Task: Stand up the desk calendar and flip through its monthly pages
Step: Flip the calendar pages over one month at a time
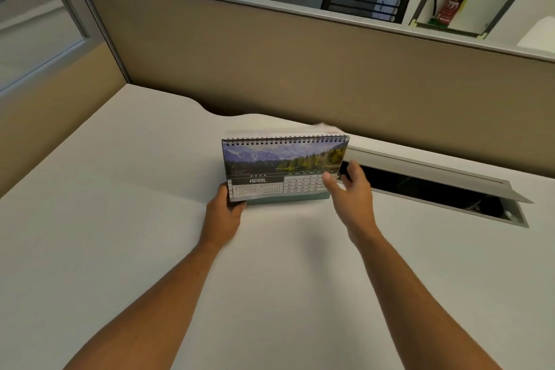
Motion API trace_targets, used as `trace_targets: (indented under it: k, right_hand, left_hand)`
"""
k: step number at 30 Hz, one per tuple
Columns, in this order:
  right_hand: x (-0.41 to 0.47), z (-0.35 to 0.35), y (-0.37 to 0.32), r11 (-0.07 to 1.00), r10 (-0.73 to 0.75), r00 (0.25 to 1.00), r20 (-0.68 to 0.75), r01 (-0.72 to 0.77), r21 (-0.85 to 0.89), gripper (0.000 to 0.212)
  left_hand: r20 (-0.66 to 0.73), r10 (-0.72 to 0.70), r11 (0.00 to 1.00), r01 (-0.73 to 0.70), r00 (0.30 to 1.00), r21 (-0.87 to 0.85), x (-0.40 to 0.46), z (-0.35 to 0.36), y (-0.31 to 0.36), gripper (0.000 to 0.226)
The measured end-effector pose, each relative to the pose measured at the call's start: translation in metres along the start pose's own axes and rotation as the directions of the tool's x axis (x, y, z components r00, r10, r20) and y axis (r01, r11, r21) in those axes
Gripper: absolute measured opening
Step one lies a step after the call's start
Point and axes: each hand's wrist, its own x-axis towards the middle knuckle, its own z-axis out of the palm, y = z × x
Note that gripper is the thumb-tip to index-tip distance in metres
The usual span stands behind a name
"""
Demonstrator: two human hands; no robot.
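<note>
from the head camera i am looking down at the desk calendar (285, 170), which is already standing upright on the white desk (120, 219), its tent base touching the surface just beyond both hands. the april page is facing me, so i am judging the standing-up step done and the flipping step under way, roughly a third into the year.

my left hand (225, 207) is closing around the lower left corner of the calendar, thumb on the front face and fingers tucked behind, steadying the base. my right hand (350, 189) is sitting at the lower right corner with the fingers loosely spread; the thumb is lying on the page's date grid, but i cannot tell whether it is actually pinching a sheet or just resting there.

just above the right hand, past the binding, a blurred pale sheet (326, 128) is showing over the top of the calendar, seemingly a page going over.

the next move, as i am judging it, is calling for the right fingertips to catch only the april sheet at its free edge and lift it up and over the coil, while the left keeps the base from sliding.

the pages are looking thin and glossy, printed with a mountain lake photo; the black wire spiral (285, 139) is running along the top edge. beside the right hand, an open cable tray (435, 189) with a metal flap is sitting in the smooth matte desk.
</note>
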Motion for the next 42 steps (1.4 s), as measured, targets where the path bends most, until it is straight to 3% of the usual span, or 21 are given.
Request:
trace_targets:
  k: [3,7,19,22,25,26,28,29,32,34,35,37,39,42]
  right_hand:
    - [-0.001,0.007,0.012,1.0,-0.01,1.0,0.015,0.01,0.026,0.057]
    - [0.003,0.005,0.016,0.999,-0.03,0.995,-0.097,0.031,0.01,0.04]
    - [-0.007,-0.013,0.021,0.997,-0.07,0.976,-0.208,0.064,-0.039,0.008]
    - [-0.014,-0.015,0.017,0.992,-0.103,0.956,-0.273,0.08,-0.095,0.013]
    - [-0.021,-0.017,0.011,0.992,-0.116,0.951,-0.286,0.097,-0.082,0.014]
    - [-0.023,-0.019,0.007,0.994,-0.109,0.955,-0.274,0.099,-0.049,0.013]
    - [-0.025,-0.023,-0.005,0.993,-0.096,0.972,-0.214,0.109,0.05,0.015]
    - [-0.025,-0.026,-0.013,0.987,-0.075,0.983,-0.165,0.097,0.13,0.018]
    - [-0.026,-0.032,-0.042,0.894,0.047,0.999,-0.01,-0.038,0.447,0.022]
    - [-0.022,-0.033,-0.059,0.812,0.05,0.997,0.051,-0.07,0.579,0.021]
    - [-0.019,-0.031,-0.067,0.789,0.032,0.997,0.073,-0.07,0.61,0.025]
    - [-0.015,-0.026,-0.083,0.803,-0.019,0.994,0.111,-0.051,0.593,0.043]
    - [-0.01,-0.02,-0.094,0.882,-0.092,0.987,0.129,0.021,0.472,0.059]
    - [-0.005,-0.01,-0.101,0.962,-0.169,0.971,0.168,0.125,0.244,0.066]
  left_hand:
    - [-0.011,-0.018,1.0,0.019,1.0,0.008,0.001,0.001,0.0,0.042]
    - [-0.026,-0.031,0.999,0.032,0.999,0.029,0.0,0.002,-0.001,0.042]
    - [0.004,0.047,0.999,-0.047,0.999,0.019,0.0,-0.002,-0.001,0.044]
    - [0.008,0.012,0.994,-0.011,1.0,-0.104,-0.003,-0.006,-0.003,0.044]
    - [0.03,-0.075,0.996,0.076,0.997,-0.051,-0.004,-0.007,-0.004,0.052]
    - [0.038,-0.09,0.991,0.093,0.995,-0.101,-0.003,-0.007,-0.005,0.042]
    - [0.0,-0.071,0.988,0.071,0.997,-0.137,-0.004,-0.007,-0.004,0.015]
    - [-0.021,-0.039,0.994,0.036,0.999,-0.101,-0.004,-0.007,-0.004,0.013]
    - [-0.038,-0.013,1.0,0.013,0.999,-0.008,-0.007,-0.004,-0.001,0.033]
    - [-0.066,0.108,0.986,-0.099,0.992,0.136,-0.004,-0.003,0.0,0.038]
    - [-0.044,0.092,0.986,-0.085,0.995,0.145,-0.002,-0.003,0.003,0.038]
    - [0.01,0.033,0.992,-0.034,0.999,0.121,-0.001,-0.003,0.007,0.039]
    - [0.021,0.005,0.997,-0.007,1.0,0.077,-0.002,-0.003,0.006,0.041]
    - [0.002,-0.022,0.998,0.022,1.0,0.066,-0.004,-0.002,0.007,0.038]
